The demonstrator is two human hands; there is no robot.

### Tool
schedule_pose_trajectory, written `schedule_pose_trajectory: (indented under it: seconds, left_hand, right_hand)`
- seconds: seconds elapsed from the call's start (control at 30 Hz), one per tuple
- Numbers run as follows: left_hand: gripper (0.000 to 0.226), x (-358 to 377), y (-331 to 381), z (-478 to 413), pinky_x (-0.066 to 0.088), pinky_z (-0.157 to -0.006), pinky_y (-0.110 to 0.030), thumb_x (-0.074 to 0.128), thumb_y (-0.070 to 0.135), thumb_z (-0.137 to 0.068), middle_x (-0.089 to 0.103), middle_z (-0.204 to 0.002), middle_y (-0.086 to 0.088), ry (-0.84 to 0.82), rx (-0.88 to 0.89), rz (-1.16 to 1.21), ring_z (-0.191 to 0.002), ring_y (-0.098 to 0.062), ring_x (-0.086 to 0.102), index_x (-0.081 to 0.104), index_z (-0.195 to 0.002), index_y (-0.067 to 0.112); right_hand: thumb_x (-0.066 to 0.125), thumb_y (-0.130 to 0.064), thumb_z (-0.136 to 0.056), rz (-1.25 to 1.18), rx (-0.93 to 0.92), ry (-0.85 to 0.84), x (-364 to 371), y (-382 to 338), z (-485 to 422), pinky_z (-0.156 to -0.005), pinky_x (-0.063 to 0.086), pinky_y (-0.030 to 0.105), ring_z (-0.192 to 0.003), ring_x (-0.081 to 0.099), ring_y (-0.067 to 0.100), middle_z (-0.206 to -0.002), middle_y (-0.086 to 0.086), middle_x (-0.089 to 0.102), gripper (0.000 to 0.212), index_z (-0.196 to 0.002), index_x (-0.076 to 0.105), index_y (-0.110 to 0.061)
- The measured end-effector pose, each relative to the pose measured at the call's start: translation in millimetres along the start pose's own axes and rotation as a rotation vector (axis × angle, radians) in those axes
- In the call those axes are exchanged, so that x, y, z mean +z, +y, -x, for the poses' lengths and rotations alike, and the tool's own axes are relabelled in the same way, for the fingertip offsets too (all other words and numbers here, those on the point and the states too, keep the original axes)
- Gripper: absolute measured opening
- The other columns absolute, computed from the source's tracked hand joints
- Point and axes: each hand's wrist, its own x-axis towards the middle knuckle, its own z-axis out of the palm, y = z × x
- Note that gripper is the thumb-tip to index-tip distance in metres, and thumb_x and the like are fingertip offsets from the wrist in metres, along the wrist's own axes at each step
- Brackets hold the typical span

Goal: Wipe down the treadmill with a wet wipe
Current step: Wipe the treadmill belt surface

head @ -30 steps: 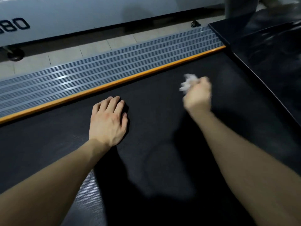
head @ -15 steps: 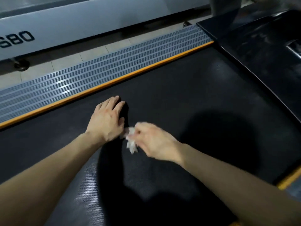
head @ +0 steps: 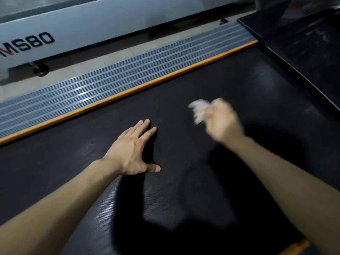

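The black treadmill belt (head: 184, 85) fills most of the view. My left hand (head: 132, 150) lies flat on the belt, palm down, fingers together and thumb spread to the right. My right hand (head: 222, 122) is blurred by motion further right and farther away, closed on a crumpled white wet wipe (head: 199, 111) that sticks out at its left side against the belt.
An orange strip (head: 128, 92) and a grey ribbed side rail (head: 110, 78) border the belt's far side. A glossy black motor cover (head: 303, 45) rises at the right. Beyond the tiled floor stands a neighbouring grey treadmill frame (head: 92, 24) marked MS80.
My right hand swept the wipe from the far right back to beside my left hand, then out to the right and away again. My left hand stayed flat; its thumb has spread out.
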Motion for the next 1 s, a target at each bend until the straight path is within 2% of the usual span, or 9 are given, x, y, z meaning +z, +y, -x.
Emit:
schedule_pose_trajectory:
  seconds: [0.1,0.2,0.27,0.3,0.4,0.47,0.63,0.8,1.0]
  left_hand:
    - [0.133,-13,-14,8,0.020,-0.132,-0.045,0.075,0.089,-0.060,0.008,-0.179,0.002,0.069,-0.012,0.013,-0.165,-0.018,0.005,0.021,-0.168,0.036]
    - [0.141,-25,-31,18,0.030,-0.126,-0.052,0.082,0.087,-0.051,0.016,-0.173,0.000,0.112,-0.175,-0.024,-0.159,-0.028,0.016,0.019,-0.167,0.039]
    - [0.150,-25,-38,21,0.030,-0.125,-0.053,0.083,0.089,-0.046,0.012,-0.174,0.001,0.084,-0.271,-0.040,-0.159,-0.029,0.015,0.013,-0.169,0.039]
    - [0.152,-24,-39,19,0.030,-0.126,-0.053,0.083,0.090,-0.046,0.008,-0.176,0.001,0.060,-0.295,-0.052,-0.160,-0.029,0.013,0.009,-0.169,0.039]
    - [0.156,-21,-41,14,0.030,-0.127,-0.052,0.084,0.089,-0.047,0.003,-0.178,0.002,0.010,-0.322,-0.072,-0.163,-0.027,0.009,0.004,-0.170,0.038]
    - [0.156,-22,-38,14,0.031,-0.128,-0.051,0.083,0.090,-0.048,0.001,-0.178,0.002,-0.002,-0.326,-0.077,-0.163,-0.026,0.007,0.000,-0.170,0.038]
    - [0.155,-25,-33,15,0.029,-0.129,-0.047,0.086,0.085,-0.051,-0.003,-0.179,0.004,-0.017,-0.347,-0.073,-0.165,-0.024,0.004,-0.003,-0.170,0.040]
    - [0.155,-28,-29,14,0.027,-0.130,-0.047,0.089,0.080,-0.052,-0.005,-0.179,0.004,-0.030,-0.353,-0.060,-0.165,-0.024,0.001,-0.002,-0.170,0.038]
    - [0.155,-31,-29,14,0.029,-0.129,-0.047,0.089,0.081,-0.052,-0.001,-0.179,0.004,-0.045,-0.361,-0.070,-0.164,-0.025,0.006,0.000,-0.170,0.037]
  right_hand:
    - [0.061,-0.006,-0.088,-0.092,0.494,0.323,-11,17,-32,-0.092,0.047,0.040,-0.116,0.060,0.040,-0.122,0.022,0.061,0.031,-0.116,0.073,-0.008]
    - [0.061,-0.007,-0.090,-0.167,-0.225,0.108,31,-72,11,-0.087,0.046,0.016,-0.102,0.063,0.002,-0.101,-0.010,0.064,0.032,-0.117,0.075,-0.018]
    - [0.058,-0.013,-0.093,0.016,-0.737,-0.151,45,-91,27,-0.089,0.051,0.027,-0.099,0.062,0.010,-0.104,-0.008,0.065,0.033,-0.119,0.076,-0.024]
    - [0.057,-0.015,-0.094,0.108,-0.717,-0.139,38,-81,10,-0.086,0.053,0.035,-0.099,0.064,0.021,-0.105,-0.001,0.066,0.029,-0.116,0.076,-0.022]
    - [0.061,-0.016,-0.097,-0.007,0.172,0.241,15,-30,-68,-0.088,0.055,0.041,-0.108,0.066,0.035,-0.114,0.012,0.064,0.022,-0.118,0.069,-0.015]
    - [0.064,-0.011,-0.093,-0.169,0.440,0.357,19,-40,-80,-0.091,0.053,0.043,-0.113,0.062,0.039,-0.120,0.017,0.060,0.027,-0.120,0.068,-0.013]
    - [0.064,-0.016,-0.096,-0.023,-0.661,-0.112,70,-113,-37,-0.088,0.055,0.032,-0.102,0.063,0.017,-0.112,-0.003,0.061,0.020,-0.110,0.073,-0.027]
    - [0.063,-0.013,-0.095,-0.169,0.384,0.351,33,-46,-93,-0.099,0.055,0.039,-0.112,0.064,0.028,-0.124,0.009,0.061,0.037,-0.132,0.066,-0.016]
    - [0.060,-0.016,-0.098,0.068,-0.803,-0.218,45,-92,26,-0.090,0.055,0.039,-0.095,0.062,0.025,-0.106,0.001,0.061,0.026,-0.116,0.074,-0.029]
